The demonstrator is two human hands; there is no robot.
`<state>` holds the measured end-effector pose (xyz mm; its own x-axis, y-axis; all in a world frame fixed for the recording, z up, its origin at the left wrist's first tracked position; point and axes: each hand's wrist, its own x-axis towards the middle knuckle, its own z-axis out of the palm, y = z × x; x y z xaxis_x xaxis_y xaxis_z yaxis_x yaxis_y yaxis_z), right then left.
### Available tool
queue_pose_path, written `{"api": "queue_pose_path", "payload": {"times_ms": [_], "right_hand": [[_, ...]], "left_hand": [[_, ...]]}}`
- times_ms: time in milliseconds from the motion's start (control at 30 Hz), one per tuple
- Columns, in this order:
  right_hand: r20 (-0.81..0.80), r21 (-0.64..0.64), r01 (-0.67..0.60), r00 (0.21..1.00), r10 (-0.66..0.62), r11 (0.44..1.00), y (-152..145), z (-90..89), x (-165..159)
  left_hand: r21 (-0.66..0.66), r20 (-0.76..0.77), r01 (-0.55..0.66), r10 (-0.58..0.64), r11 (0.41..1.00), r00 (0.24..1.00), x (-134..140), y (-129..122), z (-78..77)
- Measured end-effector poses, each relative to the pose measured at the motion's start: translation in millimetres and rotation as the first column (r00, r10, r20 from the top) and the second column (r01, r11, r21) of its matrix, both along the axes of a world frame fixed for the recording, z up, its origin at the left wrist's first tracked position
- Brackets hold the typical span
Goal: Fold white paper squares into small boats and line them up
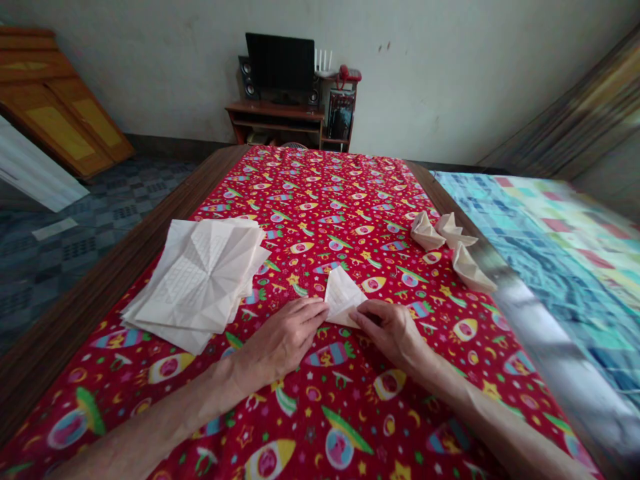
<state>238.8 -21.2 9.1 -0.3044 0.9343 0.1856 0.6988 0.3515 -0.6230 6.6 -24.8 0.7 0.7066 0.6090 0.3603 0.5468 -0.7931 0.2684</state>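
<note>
A: How are the fingers set?

B: The right hand [393, 327] is clamped, thumb against forefinger, on the lower right corner of a small, off-white sheet of folded paper [343, 288]. By the left hand [293, 333] the left corner is touched, fingers held together; whether the thumb is pressed beneath cannot be told.

A: And how does the folded paper look?

B: Flat and peaked — a blunt point at the top, sloping on the right, with faint printed lines across its face. It is held low over a red tablecloth patterned with rockets and stars [310, 263], between the hands.

A: What is seen farther out?

B: To the left, a loose stack of white, crease-marked paper squares [210, 273] is spread, its top sheet fanned with folds and printed with grids. To the right, near the table's edge, three cream, boat-shaped paper pieces [473, 268] are grouped — pointed and standing up from the cloth.
</note>
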Motion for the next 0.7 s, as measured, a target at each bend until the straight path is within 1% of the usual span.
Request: {"api": "queue_pose_path", "payload": {"times_ms": [67, 167, 400, 500, 600, 700], "right_hand": [[0.052, 0.003, 0.042, 0.998, -0.042, 0.999, 0.9, -2.0, -1.0], [0.112, 0.004, 0.057, 0.992, -0.057, 0.998, 2.4, -3.0, -2.2], [0.155, -0.006, 0.076, 0.985, -0.074, 0.997, 5.6, -1.2, -3.6], [0.175, -0.002, 0.081, 0.981, -0.079, 0.997, 6.3, -1.1, -4.0], [0.191, 0.021, 0.06, 0.98, -0.063, 0.998, 6.8, -1.2, -3.8], [0.201, 0.04, 0.046, 0.978, -0.053, 0.998, 6.8, -1.0, -3.5]], "left_hand": [[-0.021, 0.049, -0.013, 0.014, 1.0, 0.999, 1.0, 0.0, -0.8], [-0.045, 0.089, -0.026, 0.03, 0.999, 0.996, 2.2, 0.0, -1.8], [-0.064, -0.007, -0.005, 0.004, 0.998, 1.0, 3.9, -0.8, 3.3], [-0.058, -0.007, -0.007, 0.007, 0.998, 1.0, 4.4, -1.1, 2.1], [-0.065, -0.01, -0.008, 0.007, 0.998, 1.0, 4.4, -1.5, 0.8], [-0.072, -0.016, -0.008, 0.007, 0.997, 1.0, 4.2, -1.5, 2.5]]}}
